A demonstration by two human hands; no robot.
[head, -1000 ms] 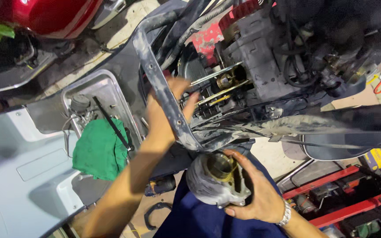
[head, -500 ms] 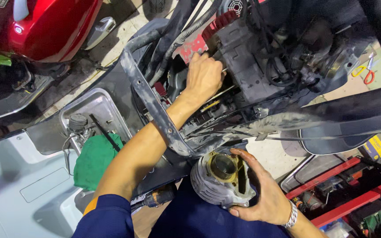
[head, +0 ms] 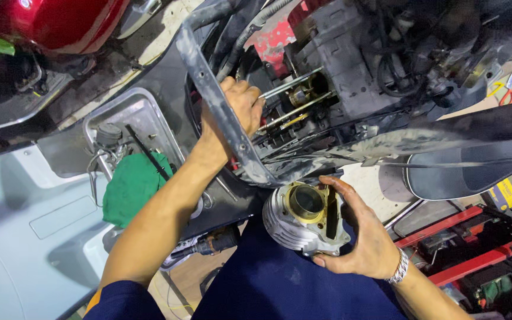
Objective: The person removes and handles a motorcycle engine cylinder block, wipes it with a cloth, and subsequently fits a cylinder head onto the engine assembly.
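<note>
Around you is a workshop floor, and you look down into an opened scooter with its grey frame bar (head: 220,101) running across the middle of the view. Behind this bar you see the dark engine block (head: 351,53), with long metal studs (head: 294,83) coming out of it toward you.

Your left hand (head: 241,106) reaches past the frame bar into the engine bay. Its fingers are curled and closed near the ends of the studs, but you cannot tell from this view what they grip, because the fingertips are hidden.

Your right hand (head: 365,234) holds the silver cylinder (head: 303,219), low in the view and just above your dark blue trousers (head: 280,278). The fingers wrap around its right side and the thumb is under it. The round bore with a yellowish ring faces up to you, and the cooling fins are on its lower left side. The cylinder is just below the frame bar and apart from the studs. On this wrist you wear a metal bracelet (head: 399,268).

At the left, a metal tray (head: 149,118) lies with small parts inside, and a green cloth (head: 131,184) rests partly over its lower edge. A red body panel (head: 60,24) is at the top left. A red rack (head: 475,249) stands at the lower right.
</note>
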